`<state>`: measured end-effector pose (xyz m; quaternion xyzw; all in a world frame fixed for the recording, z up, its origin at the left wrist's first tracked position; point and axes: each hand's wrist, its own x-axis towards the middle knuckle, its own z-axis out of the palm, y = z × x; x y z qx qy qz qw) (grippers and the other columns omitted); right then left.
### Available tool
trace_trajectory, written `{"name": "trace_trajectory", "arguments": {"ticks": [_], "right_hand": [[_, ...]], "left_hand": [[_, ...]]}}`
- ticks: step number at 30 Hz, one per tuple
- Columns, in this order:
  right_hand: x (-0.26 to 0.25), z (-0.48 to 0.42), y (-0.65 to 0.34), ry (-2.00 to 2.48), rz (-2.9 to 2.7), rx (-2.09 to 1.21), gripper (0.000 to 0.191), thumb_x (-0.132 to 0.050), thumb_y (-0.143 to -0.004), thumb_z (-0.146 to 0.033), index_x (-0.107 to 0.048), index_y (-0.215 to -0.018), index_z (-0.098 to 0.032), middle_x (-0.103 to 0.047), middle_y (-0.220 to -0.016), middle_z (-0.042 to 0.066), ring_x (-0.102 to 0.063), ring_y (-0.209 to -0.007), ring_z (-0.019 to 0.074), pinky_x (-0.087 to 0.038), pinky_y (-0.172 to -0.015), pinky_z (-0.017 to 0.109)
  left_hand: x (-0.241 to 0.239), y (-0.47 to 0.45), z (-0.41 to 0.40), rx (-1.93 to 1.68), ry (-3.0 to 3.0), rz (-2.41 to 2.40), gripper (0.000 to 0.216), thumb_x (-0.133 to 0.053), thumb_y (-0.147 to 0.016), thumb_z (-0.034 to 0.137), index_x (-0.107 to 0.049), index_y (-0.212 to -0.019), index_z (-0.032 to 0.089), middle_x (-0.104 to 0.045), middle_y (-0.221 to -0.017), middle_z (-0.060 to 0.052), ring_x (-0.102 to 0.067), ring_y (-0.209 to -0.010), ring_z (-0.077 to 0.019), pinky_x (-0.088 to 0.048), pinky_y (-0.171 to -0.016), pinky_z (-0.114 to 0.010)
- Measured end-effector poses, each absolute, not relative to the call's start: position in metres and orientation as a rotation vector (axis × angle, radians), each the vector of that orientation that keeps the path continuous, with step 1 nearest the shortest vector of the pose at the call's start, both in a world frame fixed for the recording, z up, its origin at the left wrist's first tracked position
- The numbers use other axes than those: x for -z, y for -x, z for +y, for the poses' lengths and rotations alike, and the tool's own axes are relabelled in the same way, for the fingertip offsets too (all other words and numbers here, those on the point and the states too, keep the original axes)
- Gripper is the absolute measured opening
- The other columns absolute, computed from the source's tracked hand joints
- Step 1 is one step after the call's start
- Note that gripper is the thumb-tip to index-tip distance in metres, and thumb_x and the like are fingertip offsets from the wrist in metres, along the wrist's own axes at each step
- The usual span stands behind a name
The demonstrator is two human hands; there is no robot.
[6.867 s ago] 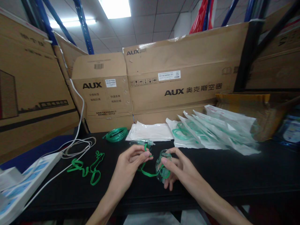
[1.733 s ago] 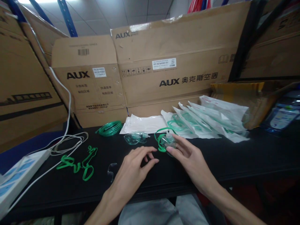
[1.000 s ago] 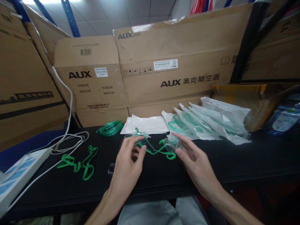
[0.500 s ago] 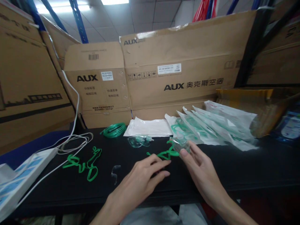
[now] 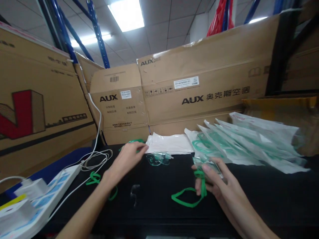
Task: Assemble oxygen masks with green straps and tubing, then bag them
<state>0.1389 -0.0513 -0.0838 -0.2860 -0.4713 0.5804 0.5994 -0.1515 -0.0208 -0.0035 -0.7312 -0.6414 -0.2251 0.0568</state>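
My right hand [image 5: 219, 182] is closed around a clear plastic mask [image 5: 211, 167] at right of centre. A green elastic strap [image 5: 186, 202] hangs in a loop from it, below my fingers. My left hand [image 5: 131, 157] reaches out over the table, fingers forward and slightly apart. Its fingertips are at the left edge of the flat white pouches [image 5: 170, 143]; whether they touch is unclear. Partly hidden behind that hand is a coil of green tubing [image 5: 136, 140]. Between the hands lies a clear greenish mask part [image 5: 159, 158] with a connector.
Several white-and-clear pouches with green tubing [image 5: 249, 142] fan out at right. Green straps [image 5: 93, 178] lie behind my left forearm, and a bent clear piece [image 5: 134, 196] lies in front. A power strip [image 5: 57, 192] with white cables is at left. Cardboard boxes [image 5: 199, 113] wall the back.
My left hand has moved left and away from me, off the green strap to the pouches. My right hand keeps the mask, and its strap now hangs lower. The camera view has tilted up and left.
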Motion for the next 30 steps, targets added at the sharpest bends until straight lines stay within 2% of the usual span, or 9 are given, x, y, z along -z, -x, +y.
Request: {"name": "trace_trajectory", "arguments": {"ticks": [3, 5, 7, 11, 14, 20, 25, 28, 30], "right_hand": [[0.081, -0.055, -0.136, 0.681, -1.196, -1.332, 0.042, -0.075, -0.086, -0.055, -0.054, -0.105, -0.023, -0.073, -0.103, 0.006, -0.066, -0.058, 0.0157, -0.055, -0.048, 0.027], [0.081, -0.056, -0.135, 0.677, -1.275, -1.337, 0.041, -0.07, -0.089, -0.056, -0.052, -0.105, -0.023, -0.072, -0.084, 0.003, -0.065, -0.056, 0.0164, -0.053, -0.048, 0.027], [0.081, -0.056, -0.136, 0.685, -1.353, -1.335, 0.04, -0.067, -0.092, -0.057, -0.05, -0.104, -0.022, -0.068, -0.069, -0.001, -0.063, -0.053, 0.0157, -0.052, -0.051, 0.027], [0.081, -0.054, -0.138, 0.716, -1.427, -1.274, 0.039, -0.067, -0.092, -0.055, -0.051, -0.105, -0.021, -0.071, -0.082, 0.001, -0.065, -0.06, 0.0142, -0.051, -0.061, 0.027], [0.079, -0.055, -0.14, 0.732, -1.451, -1.264, 0.037, -0.065, -0.094, -0.053, -0.052, -0.107, -0.021, -0.072, -0.086, 0.001, -0.066, -0.063, 0.0139, -0.049, -0.066, 0.028], [0.08, -0.056, -0.138, 0.727, -1.45, -1.266, 0.037, -0.067, -0.092, -0.054, -0.052, -0.104, -0.022, -0.074, -0.095, 0.003, -0.066, -0.062, 0.0131, -0.05, -0.058, 0.025], [0.083, -0.054, -0.138, 0.697, -1.445, -1.255, 0.036, -0.068, -0.092, -0.053, -0.054, -0.104, -0.022, -0.073, -0.087, 0.002, -0.067, -0.061, 0.0138, -0.053, -0.054, 0.024], [0.08, -0.056, -0.138, 0.712, -1.459, -1.265, 0.037, -0.069, -0.092, -0.053, -0.053, -0.102, -0.021, -0.073, -0.089, 0.003, -0.066, -0.061, 0.0134, -0.054, -0.055, 0.024], [0.078, -0.057, -0.139, 0.714, -1.474, -1.272, 0.036, -0.068, -0.092, -0.052, -0.053, -0.103, -0.021, -0.072, -0.087, 0.002, -0.066, -0.062, 0.0131, -0.054, -0.056, 0.024]], "left_hand": [[-0.009, 0.19, 0.027, 0.542, 2.096, -2.137, 0.033, -0.055, -0.1, 0.041, -0.078, -0.103, 0.019, -0.079, -0.108, -0.011, -0.071, -0.109, -0.0316, -0.05, -0.095, -0.038], [-0.007, 0.207, 0.054, 0.443, 2.06, -2.263, 0.031, -0.061, -0.099, 0.043, -0.072, -0.108, 0.015, -0.075, -0.111, -0.009, -0.07, -0.106, -0.0263, -0.052, -0.096, -0.045], [0.002, 0.216, 0.074, 0.383, 2.035, -2.368, 0.032, -0.065, -0.098, 0.041, -0.068, -0.116, 0.015, -0.07, -0.117, -0.009, -0.068, -0.106, -0.0247, -0.056, -0.094, -0.046], [0.025, 0.227, 0.091, 0.45, 2.0, -2.479, 0.031, -0.067, -0.097, 0.035, -0.064, -0.124, 0.018, -0.065, -0.125, -0.01, -0.066, -0.11, -0.0255, -0.057, -0.091, -0.044], [0.035, 0.238, 0.093, 0.668, 1.998, -2.503, 0.031, -0.066, -0.097, 0.035, -0.064, -0.123, 0.019, -0.065, -0.126, -0.009, -0.066, -0.111, -0.0259, -0.057, -0.091, -0.043], [0.042, 0.261, 0.096, 1.383, 1.927, -2.481, 0.031, -0.063, -0.1, 0.037, -0.064, -0.123, 0.015, -0.067, -0.119, -0.009, -0.069, -0.1, -0.0228, -0.06, -0.086, -0.042], [0.036, 0.27, 0.094, 1.961, 1.634, -2.292, 0.032, -0.062, -0.1, 0.037, -0.063, -0.123, 0.015, -0.068, -0.116, -0.009, -0.069, -0.094, -0.0207, -0.06, -0.081, -0.04], [0.03, 0.272, 0.088, 2.192, 1.505, -2.145, 0.037, -0.057, -0.102, 0.044, -0.061, -0.123, 0.014, -0.069, -0.107, -0.008, -0.069, -0.083, -0.0178, -0.06, -0.073, -0.035], [0.027, 0.272, 0.084, 2.29, 1.459, -2.07, 0.04, -0.045, -0.106, 0.05, -0.058, -0.12, 0.016, -0.07, -0.097, -0.006, -0.069, -0.071, -0.0153, -0.059, -0.064, -0.031]]}}
